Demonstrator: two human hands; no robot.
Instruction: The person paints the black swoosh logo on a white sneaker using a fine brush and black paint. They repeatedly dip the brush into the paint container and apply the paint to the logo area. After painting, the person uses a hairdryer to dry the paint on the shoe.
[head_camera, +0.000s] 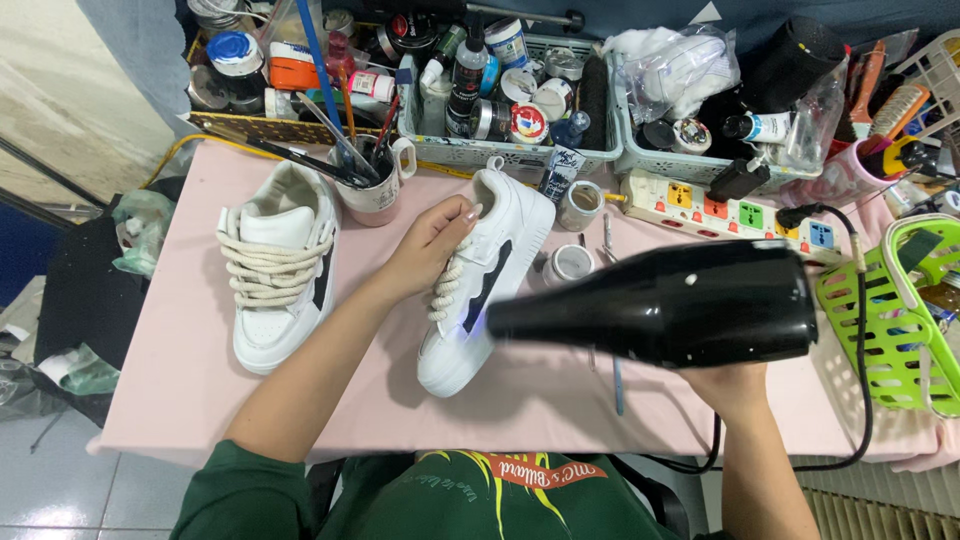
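White leather sneaker (278, 265) lies laced and untouched toward the left edge of the pink desk (190, 370), so by my reckoning that one waits while its mate gets the attention. My left hand (432, 243) curls loosely over the tongue and laces of the second sneaker (487, 285), steadying it on its side near the middle of the desk. My right hand (737, 383) grips the handle of the black hair dryer (668, 304), nozzle aimed at that shoe's sole.

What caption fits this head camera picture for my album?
Left hand steadies a white sneaker while right hand aims a black hair dryer at it.
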